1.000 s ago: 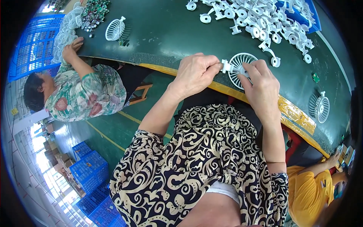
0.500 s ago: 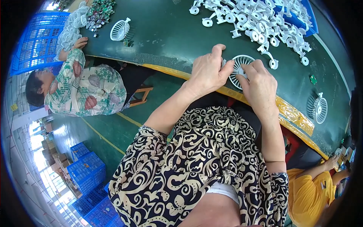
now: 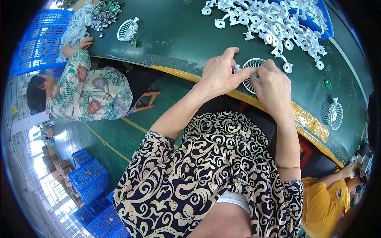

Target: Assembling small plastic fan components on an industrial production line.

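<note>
In front of me, at the near edge of the table, lies a round white slotted fan guard [image 3: 253, 63]. My left hand [image 3: 221, 75] grips its left side, fingers curled there and the thumb stretched across to the middle. Over the right part of the guard, my right hand [image 3: 274, 88] is closed, thumb and fingertips pinched at the centre. Anything small between those fingertips is hidden. To the right lie a small green circuit board [image 3: 328, 83] and another white fan guard [image 3: 336, 114] standing tilted.
A heap of white plastic brackets [image 3: 274, 33] spreads before a blue bin [image 3: 323, 18]. Farther left are a third guard [image 3: 127, 30], piled circuit boards [image 3: 106, 14] and a blue crate [image 3: 41, 39]. Co-workers sit at left [image 3: 93, 89] and right [image 3: 325, 202]. Yellow tape [image 3: 307, 119] lines the table edge.
My left thumb has moved right, onto the middle of the guard beside my right fingertips. My right hand has shifted only slightly. The co-worker at left has turned their head.
</note>
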`<action>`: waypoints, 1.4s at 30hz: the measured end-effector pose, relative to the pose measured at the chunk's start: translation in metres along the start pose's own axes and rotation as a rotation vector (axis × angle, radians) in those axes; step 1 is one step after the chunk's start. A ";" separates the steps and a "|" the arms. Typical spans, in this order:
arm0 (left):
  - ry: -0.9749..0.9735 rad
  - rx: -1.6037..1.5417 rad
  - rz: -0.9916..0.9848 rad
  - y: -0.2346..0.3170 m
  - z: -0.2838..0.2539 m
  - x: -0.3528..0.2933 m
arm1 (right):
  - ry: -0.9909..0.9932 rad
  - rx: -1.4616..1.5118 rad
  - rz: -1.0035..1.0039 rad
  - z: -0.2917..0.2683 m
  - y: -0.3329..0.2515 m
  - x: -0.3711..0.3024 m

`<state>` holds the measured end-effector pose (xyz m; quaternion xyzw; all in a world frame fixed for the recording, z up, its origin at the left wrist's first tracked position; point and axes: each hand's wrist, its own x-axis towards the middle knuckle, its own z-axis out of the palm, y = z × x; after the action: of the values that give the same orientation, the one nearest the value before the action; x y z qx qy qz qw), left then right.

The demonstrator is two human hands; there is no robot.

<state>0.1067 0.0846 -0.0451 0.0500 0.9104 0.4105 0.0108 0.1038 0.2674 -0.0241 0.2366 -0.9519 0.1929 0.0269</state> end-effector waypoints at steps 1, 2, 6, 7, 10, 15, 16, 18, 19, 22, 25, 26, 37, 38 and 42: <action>0.002 0.002 0.000 -0.001 0.001 0.000 | -0.001 -0.001 0.008 0.001 -0.001 0.000; 0.019 -0.011 -0.005 -0.002 0.002 0.000 | -0.001 -0.001 0.016 0.002 -0.001 0.000; 0.086 -0.019 -0.020 -0.001 0.008 0.000 | -0.003 0.002 0.047 0.001 -0.003 -0.001; 0.088 -0.017 -0.017 -0.001 0.009 -0.001 | 0.010 0.000 0.041 0.002 -0.003 -0.003; 0.116 -0.034 0.001 -0.002 0.012 -0.002 | 0.050 0.016 0.021 0.007 0.002 -0.005; 0.111 -0.062 0.008 -0.002 0.014 -0.004 | 0.122 0.118 -0.008 0.009 0.007 -0.008; 0.108 -0.063 0.007 -0.002 0.014 -0.004 | 0.110 0.123 -0.014 0.006 0.007 -0.008; 0.118 -0.053 0.015 -0.002 0.013 -0.004 | 0.098 0.131 -0.024 0.003 0.005 -0.005; 0.122 -0.050 0.012 -0.003 0.011 -0.005 | 0.056 0.080 -0.027 0.003 0.002 -0.002; 0.044 -0.007 0.011 -0.004 0.001 -0.001 | 0.007 -0.018 -0.036 -0.001 -0.003 0.003; -0.058 -0.266 0.126 -0.017 0.001 0.013 | 0.016 -0.016 0.024 -0.006 0.008 -0.008; -0.066 -0.335 0.093 -0.013 -0.016 0.009 | 0.034 0.015 0.017 -0.010 0.008 -0.015; 0.843 0.577 -0.264 -0.143 -0.152 0.036 | 0.187 -0.395 0.632 -0.078 0.152 -0.113; 0.779 0.590 -0.322 -0.154 -0.156 0.034 | 0.257 -0.470 0.684 -0.081 0.150 -0.110; 0.705 0.602 -0.246 -0.133 -0.140 0.025 | 0.436 -0.177 0.476 -0.057 0.133 -0.066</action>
<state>0.0622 -0.1046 -0.0510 -0.1997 0.9361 0.1164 -0.2652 0.0990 0.4263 -0.0283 -0.0426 -0.9653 0.1567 0.2046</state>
